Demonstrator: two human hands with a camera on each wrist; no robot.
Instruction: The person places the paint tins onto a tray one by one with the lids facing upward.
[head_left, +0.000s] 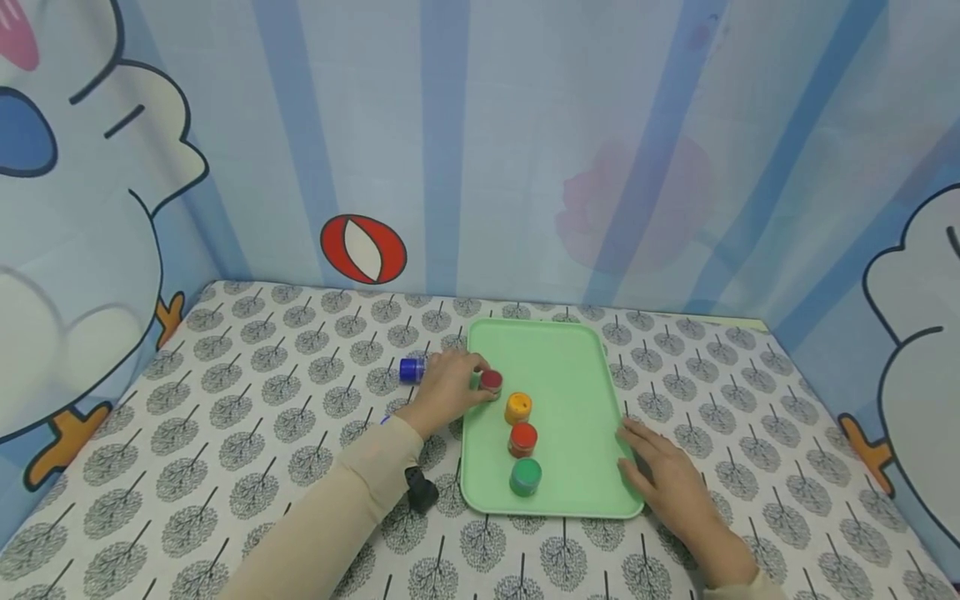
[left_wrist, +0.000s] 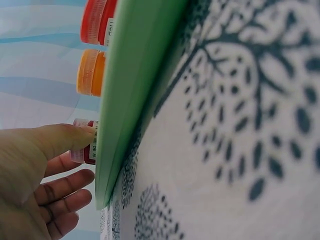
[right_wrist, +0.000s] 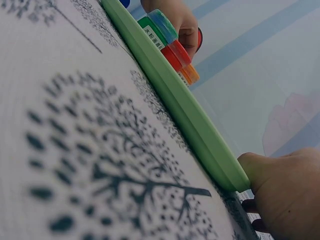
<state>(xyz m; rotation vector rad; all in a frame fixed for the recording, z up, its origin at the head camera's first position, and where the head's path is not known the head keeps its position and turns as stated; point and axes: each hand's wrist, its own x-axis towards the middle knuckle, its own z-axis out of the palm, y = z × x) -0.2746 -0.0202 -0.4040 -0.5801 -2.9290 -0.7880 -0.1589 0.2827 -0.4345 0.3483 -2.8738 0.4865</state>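
My left hand (head_left: 446,390) pinches a dark red paint jar (head_left: 491,383) between thumb and forefinger, at the left side of a light green tray (head_left: 573,400). In the left wrist view, the jar (left_wrist: 90,142) stands upright on the tray, its clear lid near the thumb. An orange paint jar (head_left: 518,408), a red paint jar (head_left: 522,440) and a green paint jar (head_left: 526,477) follow in a line toward the front. At the tray's right edge, my right hand (head_left: 667,475) touches the rim with extended fingers.
Left of the tray lies a blue-capped jar (head_left: 411,370), partly covered by the left hand. A bit of blue (head_left: 386,419) shows beside the left sleeve. The tree-patterned cloth (head_left: 300,467) covers the table, and a printed curtain (head_left: 510,167) hangs behind.
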